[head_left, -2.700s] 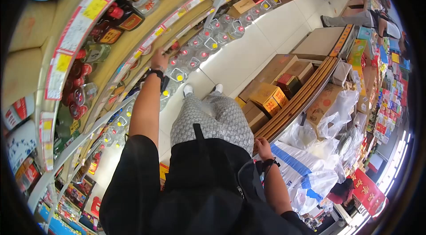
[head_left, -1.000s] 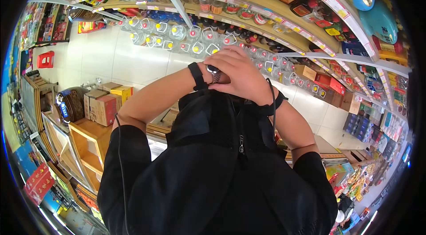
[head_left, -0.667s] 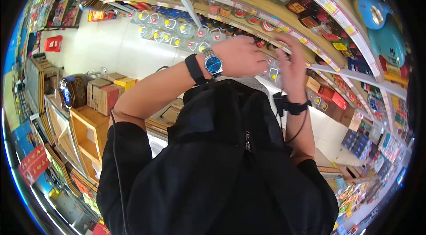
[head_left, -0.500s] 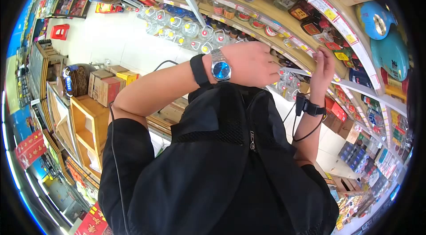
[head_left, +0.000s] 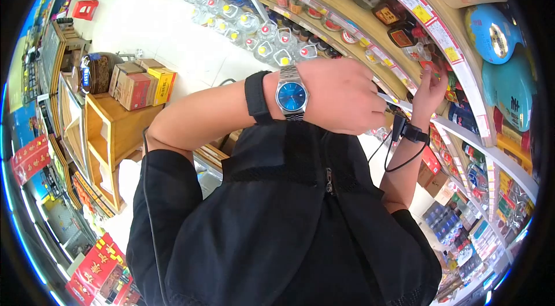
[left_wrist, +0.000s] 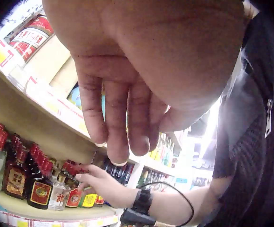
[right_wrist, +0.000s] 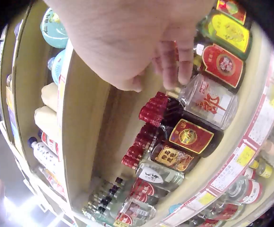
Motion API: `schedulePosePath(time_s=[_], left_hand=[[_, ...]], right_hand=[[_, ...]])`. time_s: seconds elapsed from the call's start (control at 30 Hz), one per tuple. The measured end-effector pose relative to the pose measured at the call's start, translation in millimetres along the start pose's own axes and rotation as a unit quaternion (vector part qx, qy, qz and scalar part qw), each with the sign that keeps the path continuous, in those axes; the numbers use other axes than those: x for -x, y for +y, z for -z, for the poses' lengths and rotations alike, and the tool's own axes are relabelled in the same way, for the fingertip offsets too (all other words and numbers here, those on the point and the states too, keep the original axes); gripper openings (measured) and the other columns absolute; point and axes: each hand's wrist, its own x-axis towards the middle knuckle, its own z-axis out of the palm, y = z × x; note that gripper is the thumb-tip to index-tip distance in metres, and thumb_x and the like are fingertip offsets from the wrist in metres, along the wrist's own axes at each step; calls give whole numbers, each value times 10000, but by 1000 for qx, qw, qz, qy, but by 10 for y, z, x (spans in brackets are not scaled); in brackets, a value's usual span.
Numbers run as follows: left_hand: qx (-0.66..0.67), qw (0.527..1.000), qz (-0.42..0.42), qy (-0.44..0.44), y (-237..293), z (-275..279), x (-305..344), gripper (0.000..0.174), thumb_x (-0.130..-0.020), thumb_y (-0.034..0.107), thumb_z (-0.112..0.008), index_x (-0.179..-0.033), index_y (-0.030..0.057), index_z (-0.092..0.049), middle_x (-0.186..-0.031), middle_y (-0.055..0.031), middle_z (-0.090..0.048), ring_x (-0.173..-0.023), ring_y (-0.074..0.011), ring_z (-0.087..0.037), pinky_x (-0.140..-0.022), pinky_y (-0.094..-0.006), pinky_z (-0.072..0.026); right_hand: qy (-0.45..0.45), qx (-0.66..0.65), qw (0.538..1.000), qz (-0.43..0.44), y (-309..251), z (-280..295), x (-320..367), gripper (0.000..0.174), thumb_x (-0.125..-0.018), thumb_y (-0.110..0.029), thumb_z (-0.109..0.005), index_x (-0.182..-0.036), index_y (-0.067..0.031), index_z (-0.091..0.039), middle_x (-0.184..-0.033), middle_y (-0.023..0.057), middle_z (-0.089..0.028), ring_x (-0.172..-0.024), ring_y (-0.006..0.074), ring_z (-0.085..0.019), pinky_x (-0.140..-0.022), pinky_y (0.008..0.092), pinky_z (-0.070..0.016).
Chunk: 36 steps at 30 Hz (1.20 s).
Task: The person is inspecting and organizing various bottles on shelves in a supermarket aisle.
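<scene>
My left hand, with a blue-faced watch on its wrist, hangs in front of my chest holding nothing. Its fingers show loosely bent in the left wrist view. My right hand reaches into a shelf of liquor bottles. In the right wrist view its fingers point down, fingertips right at the cap of a clear bottle with red characters. Beside that bottle stand a dark bottle with a red and gold label and a red-labelled bottle.
The shelf edge carries price tags. Large clear jugs stand on the floor along the shelving. Blue ceramic jars sit on a higher shelf. A wooden cabinet and cardboard boxes stand behind me on the left.
After the left hand reached low at the shelf, both hands came together at my chest. They then parted: the right moved rightward to the bottles while the left stayed before my chest.
</scene>
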Motion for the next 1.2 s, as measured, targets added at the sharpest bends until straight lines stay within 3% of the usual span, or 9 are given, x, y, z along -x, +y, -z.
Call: schedulePosePath(time_s=[0.23,0.33,0.47,0.53,0.7,0.9,0.93,1.13,1.2], left_hand=[[-42,999,16,-8,-53,158,25,139,-742,203,-661,-742,122,-548,-707,-1,-515,-674,-177,-586,-666,-305,-481],[-28,999,27,-9,-146,142,135,126,-766,190,-674,-773,120,-570,-719,-9,-528,-671,-186,-586,-661,-309,-483],[-11,996,83,27,-181,158,341,113,-787,162,-696,-841,109,-612,-735,-20,-547,-682,-201,-596,-661,-324,-493],[-51,987,130,-73,-169,88,475,125,-788,161,-703,-862,103,-620,-740,-19,-552,-690,-203,-603,-665,-331,-497],[-44,988,110,-100,-201,102,599,142,-779,168,-699,-848,105,-592,-744,-16,-550,-702,-195,-601,-690,-324,-495],[-68,990,116,-52,-281,138,707,136,-770,176,-678,-812,112,-566,-724,-12,-524,-703,-187,-598,-708,-316,-498],[-83,990,97,-60,-281,135,716,129,-761,179,-670,-799,115,-565,-722,-7,-524,-707,-180,-601,-706,-310,-499],[-97,992,59,-62,-259,254,758,95,-735,166,-641,-747,120,-560,-720,4,-530,-739,-155,-609,-693,-291,-497],[-106,993,40,-46,-274,286,762,91,-732,162,-639,-744,115,-562,-721,6,-534,-745,-155,-610,-697,-295,-498]], right_hand=[[-15,99,995,-29,217,18,-110,340,-949,-252,-680,-1144,21,-626,-962,142,-705,-827,207,-684,-731,325,-535],[-32,218,975,12,385,11,-121,347,-943,-238,-679,-1192,-1,-634,-1032,160,-702,-824,225,-690,-715,332,-537],[-33,157,986,48,196,-62,-120,406,-945,-240,-664,-1273,-9,-603,-1016,155,-693,-829,234,-681,-724,357,-527],[-22,150,988,37,78,-98,-77,422,-946,-225,-661,-1304,-14,-588,-1041,157,-689,-844,230,-682,-721,356,-529],[-8,98,995,13,-27,-150,-101,447,-924,-187,-672,-1327,-20,-570,-1143,179,-669,-916,254,-685,-758,385,-538],[8,319,948,19,29,-189,-314,430,-911,-266,-670,-1246,-6,-603,-1217,266,-632,-1166,475,-556,-988,493,-455],[40,370,915,154,299,-196,-379,419,-889,-330,-691,-1225,-85,-647,-758,194,-678,-732,396,-677,-702,485,-541],[-36,244,967,59,326,-261,-429,523,-918,-360,-666,-1341,-89,-518,-1085,227,-681,-854,410,-680,-758,498,-537],[-42,288,956,31,449,-252,-493,412,-967,-284,-623,-1298,-75,-494,-1128,187,-678,-1042,355,-668,-869,442,-508]])
